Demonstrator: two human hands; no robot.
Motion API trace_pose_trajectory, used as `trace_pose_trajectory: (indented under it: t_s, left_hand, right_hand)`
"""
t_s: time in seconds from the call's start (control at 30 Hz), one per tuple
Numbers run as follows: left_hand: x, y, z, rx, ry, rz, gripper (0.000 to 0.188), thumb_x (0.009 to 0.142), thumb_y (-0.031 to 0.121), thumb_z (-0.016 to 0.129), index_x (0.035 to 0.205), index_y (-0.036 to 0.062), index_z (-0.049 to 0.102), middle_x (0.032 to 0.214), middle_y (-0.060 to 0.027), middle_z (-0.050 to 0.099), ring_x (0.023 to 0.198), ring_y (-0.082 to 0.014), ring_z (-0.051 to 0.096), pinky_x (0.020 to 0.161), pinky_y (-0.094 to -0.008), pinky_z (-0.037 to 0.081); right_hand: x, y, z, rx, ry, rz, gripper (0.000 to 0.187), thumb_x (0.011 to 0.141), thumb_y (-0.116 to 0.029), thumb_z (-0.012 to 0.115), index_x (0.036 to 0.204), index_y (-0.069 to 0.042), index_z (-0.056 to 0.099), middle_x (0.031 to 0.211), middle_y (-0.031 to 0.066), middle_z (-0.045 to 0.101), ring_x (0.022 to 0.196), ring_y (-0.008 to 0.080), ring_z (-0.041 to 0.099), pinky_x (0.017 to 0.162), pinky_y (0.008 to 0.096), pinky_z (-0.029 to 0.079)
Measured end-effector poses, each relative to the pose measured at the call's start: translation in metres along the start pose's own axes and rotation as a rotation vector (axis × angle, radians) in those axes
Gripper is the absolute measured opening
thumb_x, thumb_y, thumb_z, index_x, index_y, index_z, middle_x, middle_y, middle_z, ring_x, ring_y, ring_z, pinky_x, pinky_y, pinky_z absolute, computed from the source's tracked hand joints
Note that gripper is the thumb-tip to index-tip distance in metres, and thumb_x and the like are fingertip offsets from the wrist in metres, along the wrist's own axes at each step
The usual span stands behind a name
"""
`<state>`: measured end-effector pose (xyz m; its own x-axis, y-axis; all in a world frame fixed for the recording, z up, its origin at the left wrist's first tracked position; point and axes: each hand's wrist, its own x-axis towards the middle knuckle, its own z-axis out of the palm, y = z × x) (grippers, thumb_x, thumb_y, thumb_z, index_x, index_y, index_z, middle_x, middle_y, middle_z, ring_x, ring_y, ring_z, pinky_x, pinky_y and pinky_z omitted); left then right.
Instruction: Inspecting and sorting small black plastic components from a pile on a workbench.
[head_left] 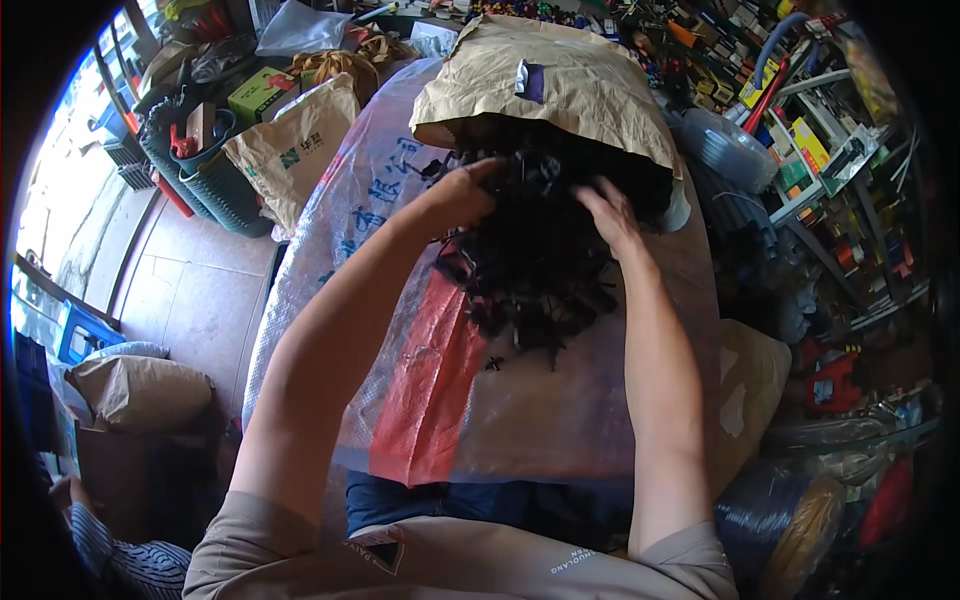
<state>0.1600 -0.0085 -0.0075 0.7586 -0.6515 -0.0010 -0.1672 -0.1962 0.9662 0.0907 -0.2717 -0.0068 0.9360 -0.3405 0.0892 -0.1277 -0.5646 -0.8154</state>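
Note:
A heap of small black parts [535, 275], too dark to name exactly, spills from the mouth of a brown paper sack [560, 75] onto the covered surface in front of me. My left hand [467, 196] is at the heap's left side, just below the sack's opening. Its fingers curl in toward the black parts, and whatever they grip is hidden. Opposite it, my right hand [608, 212] touches the heap's right edge with its fingers apart and nothing visible in them. A tiny loose piece [492, 364] lies below the heap.
Translucent plastic sheeting with a red stripe [425, 385] covers the surface. On the left stand a teal basket [215, 185] and a printed paper bag [300, 150]. Shelves and clutter [830, 170] crowd the right. At lower left, another person's striped sleeve [140, 565] shows.

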Motion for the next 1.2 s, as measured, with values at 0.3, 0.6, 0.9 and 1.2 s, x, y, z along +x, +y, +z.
trace_pose_trajectory:
  t_s: [0.3,0.6,0.9,1.2]
  left_hand:
    - [-0.090,0.034,0.032,0.085,-0.021,-0.066,0.066,0.073,0.002,0.054,0.137,0.0163,0.048,0.074,-0.0084,0.064,0.058,-0.0143,0.060,0.053,-0.0291,0.049]
    - [-0.151,0.014,-0.035,0.524,0.193,0.167,0.034,0.082,0.006,0.059,0.115,0.0102,0.065,0.091,-0.0081,0.070,0.076,-0.0167,0.065,0.071,-0.0313,0.052]
    - [-0.250,-0.015,-0.175,0.106,0.921,0.223,0.023,0.092,0.022,0.061,0.102,0.0032,0.070,0.073,-0.0033,0.062,0.054,-0.0071,0.052,0.047,-0.0210,0.041]
    - [-0.273,-0.092,-0.183,0.480,0.727,0.022,0.043,0.088,0.034,0.064,0.114,0.0007,0.064,0.109,-0.0139,0.068,0.100,-0.0224,0.066,0.085,-0.0328,0.051]
  right_hand:
    - [-0.077,-0.003,-0.016,0.095,-0.194,-0.231,0.053,0.082,-0.032,0.065,0.123,0.001,0.057,0.116,0.0158,0.062,0.110,0.0241,0.056,0.095,0.0324,0.041]
    - [-0.130,-0.043,-0.030,0.001,-0.172,-0.242,0.023,0.088,-0.016,0.065,0.104,0.001,0.067,0.086,0.0012,0.066,0.079,0.0081,0.058,0.074,0.0225,0.046]
    - [-0.181,-0.035,-0.063,-0.040,-0.060,-0.277,0.029,0.094,-0.014,0.058,0.116,0.004,0.061,0.115,0.0119,0.063,0.107,0.0188,0.059,0.096,0.0302,0.044]
    - [-0.213,-0.114,-0.003,-0.125,-0.194,-0.400,0.018,0.089,-0.010,0.063,0.103,0.001,0.065,0.088,0.0052,0.067,0.078,0.0095,0.061,0.071,0.0239,0.049]
